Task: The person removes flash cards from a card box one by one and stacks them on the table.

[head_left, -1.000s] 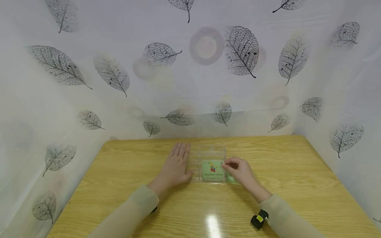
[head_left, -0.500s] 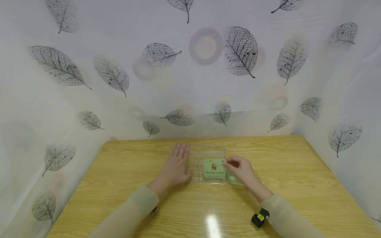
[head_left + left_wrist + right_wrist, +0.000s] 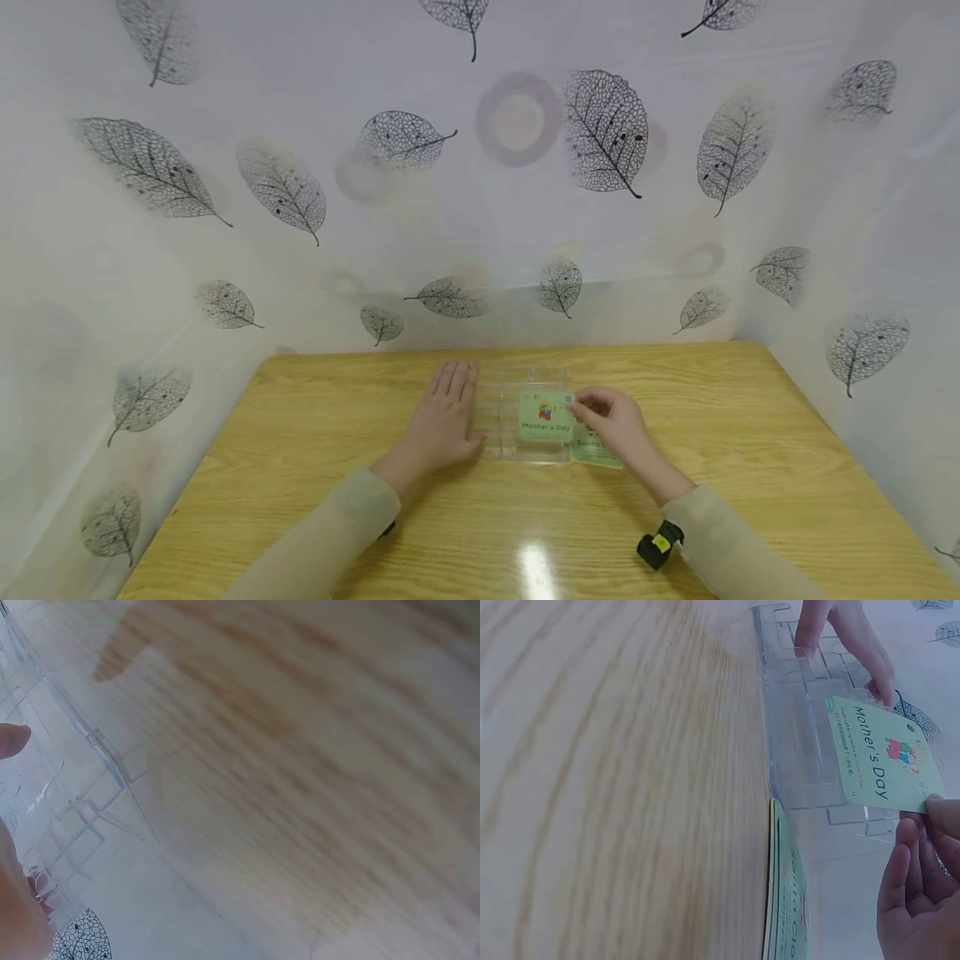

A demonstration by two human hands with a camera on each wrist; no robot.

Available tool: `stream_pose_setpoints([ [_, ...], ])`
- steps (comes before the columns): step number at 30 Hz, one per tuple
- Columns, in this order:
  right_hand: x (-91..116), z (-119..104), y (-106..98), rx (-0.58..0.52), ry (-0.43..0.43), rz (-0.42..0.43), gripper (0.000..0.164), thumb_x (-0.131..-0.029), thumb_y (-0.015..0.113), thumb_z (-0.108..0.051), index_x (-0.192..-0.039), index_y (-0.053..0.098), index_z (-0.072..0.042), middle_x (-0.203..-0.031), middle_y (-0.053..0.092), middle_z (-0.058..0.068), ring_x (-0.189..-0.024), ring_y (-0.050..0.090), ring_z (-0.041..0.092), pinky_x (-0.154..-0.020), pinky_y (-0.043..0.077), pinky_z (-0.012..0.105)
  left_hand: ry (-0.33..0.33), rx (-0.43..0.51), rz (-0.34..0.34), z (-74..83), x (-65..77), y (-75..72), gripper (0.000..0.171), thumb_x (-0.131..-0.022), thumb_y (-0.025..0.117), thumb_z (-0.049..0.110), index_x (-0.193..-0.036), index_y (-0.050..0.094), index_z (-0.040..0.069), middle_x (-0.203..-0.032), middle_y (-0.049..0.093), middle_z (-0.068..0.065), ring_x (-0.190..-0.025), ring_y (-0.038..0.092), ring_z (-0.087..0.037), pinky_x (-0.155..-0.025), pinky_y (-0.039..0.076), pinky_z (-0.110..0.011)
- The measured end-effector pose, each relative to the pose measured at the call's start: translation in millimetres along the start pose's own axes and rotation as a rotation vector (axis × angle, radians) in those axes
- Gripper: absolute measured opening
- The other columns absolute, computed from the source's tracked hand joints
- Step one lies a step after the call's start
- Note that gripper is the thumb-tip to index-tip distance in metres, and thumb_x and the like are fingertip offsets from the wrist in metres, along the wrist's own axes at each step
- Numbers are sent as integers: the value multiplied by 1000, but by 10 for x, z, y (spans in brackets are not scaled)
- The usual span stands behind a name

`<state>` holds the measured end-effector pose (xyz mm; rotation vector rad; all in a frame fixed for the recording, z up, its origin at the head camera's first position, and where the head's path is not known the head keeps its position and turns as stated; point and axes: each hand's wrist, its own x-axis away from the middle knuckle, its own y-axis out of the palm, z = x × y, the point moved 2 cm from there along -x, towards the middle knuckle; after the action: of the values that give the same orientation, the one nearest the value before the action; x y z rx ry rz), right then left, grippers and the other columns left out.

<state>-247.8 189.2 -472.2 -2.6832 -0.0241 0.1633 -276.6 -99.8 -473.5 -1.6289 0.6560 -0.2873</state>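
A green "Mother's Day" card [image 3: 545, 418] is pinched at its upper right corner by the thumb and fingers of my right hand [image 3: 611, 417]. In the right wrist view the card [image 3: 881, 754] is tilted up over a clear plastic case [image 3: 799, 742]. My left hand [image 3: 441, 421] lies with straight fingers on the left part of this open case [image 3: 536, 374]. Just right of the case a small stack of green cards [image 3: 596, 450] sits on the table, a "Santa" card [image 3: 791, 892] on top. My right hand partly covers that stack in the head view.
The wooden table [image 3: 480, 517] ends at a white leaf-printed cloth [image 3: 480, 208] behind and on both sides. A black wrist camera [image 3: 658, 546] is strapped on the right wrist.
My right hand has raised the "Mother's Day" card from inside the case, up and slightly right. More of the "Santa" card shows now. My left hand has stayed in place.
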Motion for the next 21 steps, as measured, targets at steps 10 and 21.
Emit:
stream_pose_setpoints([
  [10,-4,-11,-67,-26,17,13,21,-100,71,-6,-114,72,9,-99,75,20,-78,69,17,-69,66,29,0,10,-21,-3,3,1,107,-95,65,60,-166,18,-6,-171,30,-26,-160,30,-42,-136,21,-51],
  [21,-2,22,-164,15,19,60,24,-101,72,-10,-116,73,7,-98,75,16,-78,62,5,-70,56,17,3,-7,-23,-2,1,-8,108,-95,64,61,-166,18,-6,-171,31,-26,-160,30,-42,-136,21,-51],
])
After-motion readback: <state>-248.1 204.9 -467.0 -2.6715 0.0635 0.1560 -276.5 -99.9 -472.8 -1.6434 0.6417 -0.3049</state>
